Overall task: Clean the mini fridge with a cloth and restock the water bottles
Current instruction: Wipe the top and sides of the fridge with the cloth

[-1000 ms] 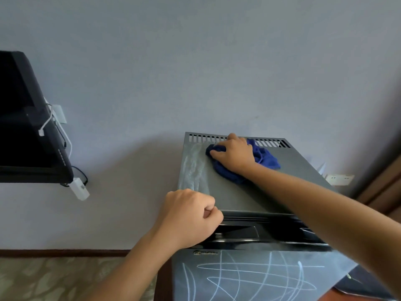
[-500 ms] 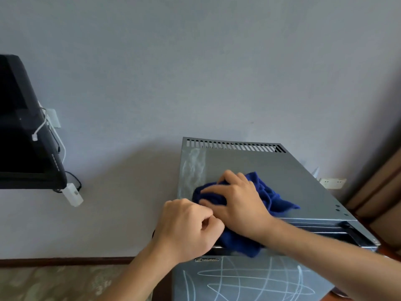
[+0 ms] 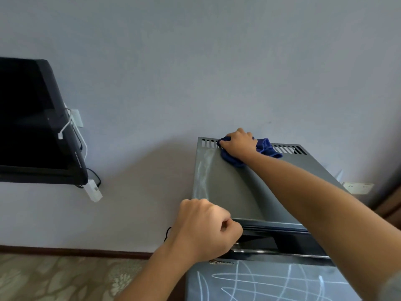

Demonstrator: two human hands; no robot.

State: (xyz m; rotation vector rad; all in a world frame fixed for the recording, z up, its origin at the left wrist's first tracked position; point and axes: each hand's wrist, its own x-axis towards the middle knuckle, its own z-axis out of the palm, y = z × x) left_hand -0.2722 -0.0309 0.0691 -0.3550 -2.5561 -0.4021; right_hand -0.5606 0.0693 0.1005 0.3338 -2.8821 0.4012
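The grey mini fridge stands against the wall, its flat top facing me and its door scribbled with white lines. My right hand presses a crumpled blue cloth onto the back of the fridge top, over the vent slots. My left hand is curled into a fist at the fridge's front left corner, above the dark gap at the top of the door; I cannot tell whether it holds anything. A pale dusty streak runs along the top's left edge. No water bottles are in view.
A black wall-mounted screen with white cables and an adapter hangs at left. A wall socket sits right of the fridge. Patterned floor lies at lower left, and a brown skirting board runs along the wall.
My right hand slid the blue cloth from the front edge of the fridge top back to the vent slots at the rear. The left fist stayed at the front corner.
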